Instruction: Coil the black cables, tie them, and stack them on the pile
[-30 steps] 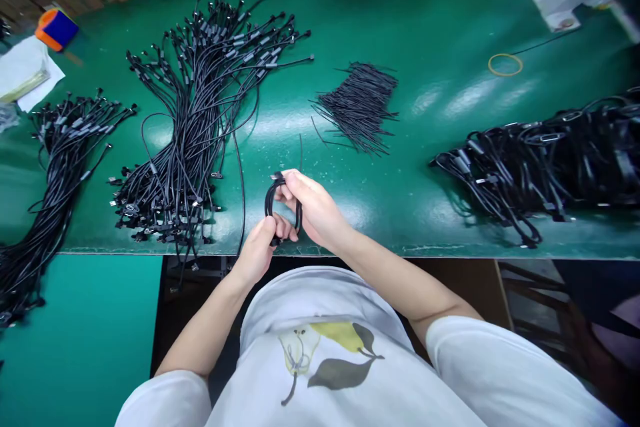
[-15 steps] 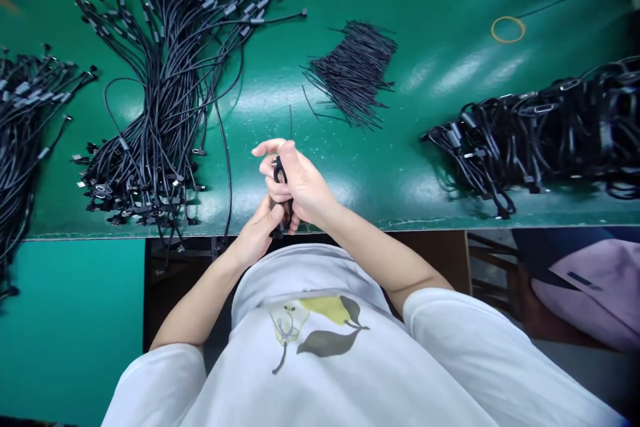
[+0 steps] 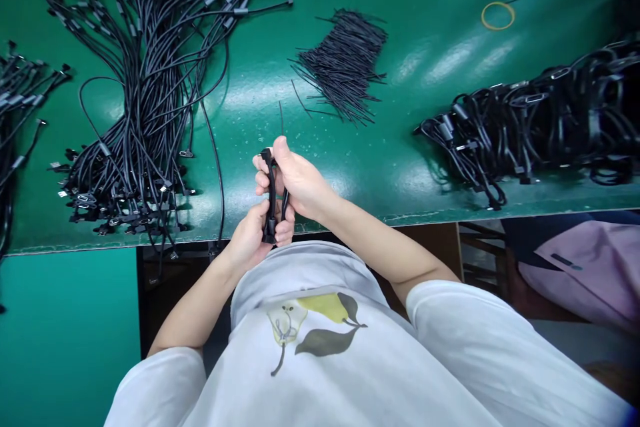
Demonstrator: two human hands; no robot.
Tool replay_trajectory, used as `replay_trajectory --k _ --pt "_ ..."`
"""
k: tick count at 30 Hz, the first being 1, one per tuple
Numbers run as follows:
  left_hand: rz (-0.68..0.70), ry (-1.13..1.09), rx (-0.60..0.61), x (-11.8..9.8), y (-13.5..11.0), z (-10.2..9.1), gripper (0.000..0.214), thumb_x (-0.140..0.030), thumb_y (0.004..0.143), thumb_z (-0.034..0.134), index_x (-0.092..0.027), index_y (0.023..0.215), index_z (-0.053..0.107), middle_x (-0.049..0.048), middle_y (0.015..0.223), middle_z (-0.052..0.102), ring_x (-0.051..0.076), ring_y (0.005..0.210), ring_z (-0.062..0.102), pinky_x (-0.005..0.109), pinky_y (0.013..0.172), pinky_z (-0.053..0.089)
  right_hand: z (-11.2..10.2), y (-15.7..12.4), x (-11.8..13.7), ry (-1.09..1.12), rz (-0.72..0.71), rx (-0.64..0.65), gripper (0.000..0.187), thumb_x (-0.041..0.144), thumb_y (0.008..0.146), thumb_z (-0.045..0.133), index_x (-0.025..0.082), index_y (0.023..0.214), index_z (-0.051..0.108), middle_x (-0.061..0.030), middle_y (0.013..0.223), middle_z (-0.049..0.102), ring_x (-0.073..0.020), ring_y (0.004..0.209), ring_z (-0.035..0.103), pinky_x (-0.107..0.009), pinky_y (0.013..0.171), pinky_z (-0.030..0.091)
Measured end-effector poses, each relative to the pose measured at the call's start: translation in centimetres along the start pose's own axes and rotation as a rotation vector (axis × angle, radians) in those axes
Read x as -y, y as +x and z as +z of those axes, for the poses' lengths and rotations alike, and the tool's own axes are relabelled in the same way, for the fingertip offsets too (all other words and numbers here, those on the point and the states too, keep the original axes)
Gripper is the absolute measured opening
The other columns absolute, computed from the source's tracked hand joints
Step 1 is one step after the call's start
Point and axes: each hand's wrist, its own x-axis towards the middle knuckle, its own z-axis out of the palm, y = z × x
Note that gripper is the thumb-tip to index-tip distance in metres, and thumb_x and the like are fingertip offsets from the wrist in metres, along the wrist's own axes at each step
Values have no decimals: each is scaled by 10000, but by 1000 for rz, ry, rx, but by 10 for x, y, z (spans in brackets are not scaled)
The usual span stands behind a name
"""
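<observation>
A short black cable, folded into a narrow loop (image 3: 271,195), is held upright over the near edge of the green table (image 3: 350,167). My left hand (image 3: 250,240) grips its lower end with the fingers closed round it. My right hand (image 3: 295,180) is closed on its upper end, thumb on top. A thin black tie (image 3: 281,117) lies on the table just beyond my right hand.
A large bundle of loose black cables (image 3: 145,87) lies to the left, another at the far left edge (image 3: 17,107). A pile of thin black ties (image 3: 345,63) sits in the middle back. Coiled cables (image 3: 540,120) are heaped at the right. A yellow rubber band (image 3: 497,15) lies at the back right.
My hands have squeezed the cable from a rounder loop into a narrow folded one. The camera has tilted down, so everything on the table sits higher in view.
</observation>
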Motion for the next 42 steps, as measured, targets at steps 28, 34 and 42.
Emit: replay_trajectory --k 28,34,42 --pt "99 196 50 9 19 6 416 -554 832 649 -148 833 560 -36 639 432 82 552 416 214 524 403 -17 6 7 -454 -357 55 287 433 891 614 229 865 412 90 639 408 -38 461 400 -164 459 345" --pt "203 264 -30 5 18 6 394 -533 853 636 -174 771 494 -84 552 339 53 453 324 182 456 327 -18 8 13 -200 -288 14 306 335 840 682 216 861 401 70 754 489 -48 612 530 -184 616 470" --pt "-40 113 143 2 17 11 455 -594 829 612 -151 751 545 -68 549 319 63 468 286 196 464 319 -11 0 28 106 -27 50 229 373 947 562 199 890 423 106 642 352 6 418 187 -100 370 153"
